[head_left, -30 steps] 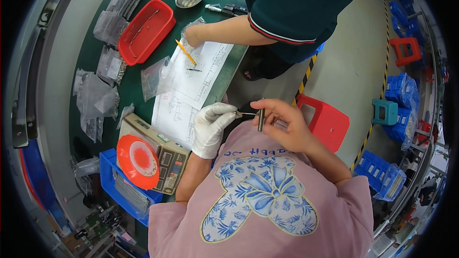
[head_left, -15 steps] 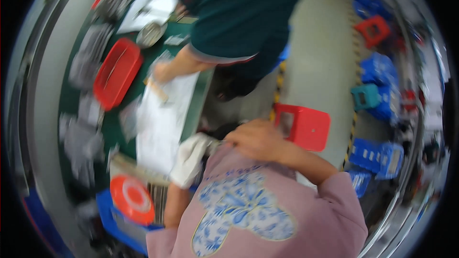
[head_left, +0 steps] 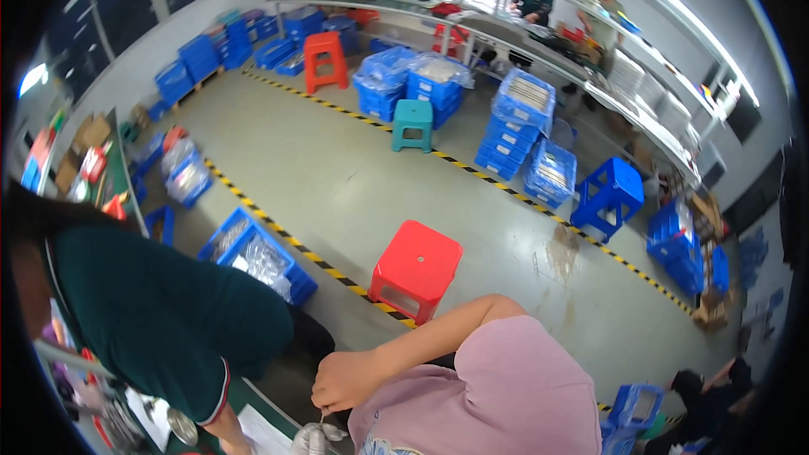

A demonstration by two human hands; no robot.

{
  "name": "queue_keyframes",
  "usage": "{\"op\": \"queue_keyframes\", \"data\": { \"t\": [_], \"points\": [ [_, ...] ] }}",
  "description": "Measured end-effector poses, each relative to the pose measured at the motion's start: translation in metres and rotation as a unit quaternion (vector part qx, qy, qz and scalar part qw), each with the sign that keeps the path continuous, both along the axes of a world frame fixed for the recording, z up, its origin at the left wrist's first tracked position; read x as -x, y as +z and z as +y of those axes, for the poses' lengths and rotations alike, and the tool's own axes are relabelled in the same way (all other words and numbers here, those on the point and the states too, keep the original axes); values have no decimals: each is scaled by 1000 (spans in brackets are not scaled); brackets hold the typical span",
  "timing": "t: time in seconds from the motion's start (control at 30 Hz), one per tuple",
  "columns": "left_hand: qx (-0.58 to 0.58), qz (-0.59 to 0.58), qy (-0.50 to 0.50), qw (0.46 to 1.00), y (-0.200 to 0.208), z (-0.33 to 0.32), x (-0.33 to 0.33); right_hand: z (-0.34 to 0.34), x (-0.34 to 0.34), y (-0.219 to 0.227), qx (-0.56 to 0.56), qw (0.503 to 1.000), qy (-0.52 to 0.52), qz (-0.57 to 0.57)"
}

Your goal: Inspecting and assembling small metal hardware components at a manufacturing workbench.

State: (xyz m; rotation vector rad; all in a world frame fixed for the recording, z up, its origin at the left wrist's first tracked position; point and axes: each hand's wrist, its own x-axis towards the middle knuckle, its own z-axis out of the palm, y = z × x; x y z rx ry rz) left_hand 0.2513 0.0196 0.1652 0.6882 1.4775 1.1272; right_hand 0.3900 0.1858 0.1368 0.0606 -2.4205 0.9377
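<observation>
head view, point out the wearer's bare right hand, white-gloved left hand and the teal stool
Bare right hand (head_left: 347,381): head view, back of the hand.
White-gloved left hand (head_left: 312,440): head view, glove's visible part.
Teal stool (head_left: 413,114): head view, seat.

Bare right hand (head_left: 345,381) curled, just above the gloved left hand (head_left: 308,441), thin piece (head_left: 323,418) between; red plastic stool (head_left: 419,261) beyond!

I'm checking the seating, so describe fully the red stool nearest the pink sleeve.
The red stool looks like plastic: a square seat with rounded corners and a small hole near its middle, over legs with an opening between them. It stands upright on the grey floor, by the yellow-and-black striped line; no hand touches it.
</observation>
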Motion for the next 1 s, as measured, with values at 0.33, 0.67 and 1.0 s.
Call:
{"op": "queue_keyframes", "data": {
  "t": [0.33, 0.67, 1.0],
  "points": [
    [-306, 541, -203, 757, 12, 49, 4, 6, -26, 11, 301, 931, -83, -188],
    [-31, 97, -173, 980, 11, 49, 12, 0, -28, 15, -32, 986, -160, -14],
    [-64, 25, -150, 986, 2, 46, 8, 0, -36, 29, -61, 984, -169, -12]
  ]
}}
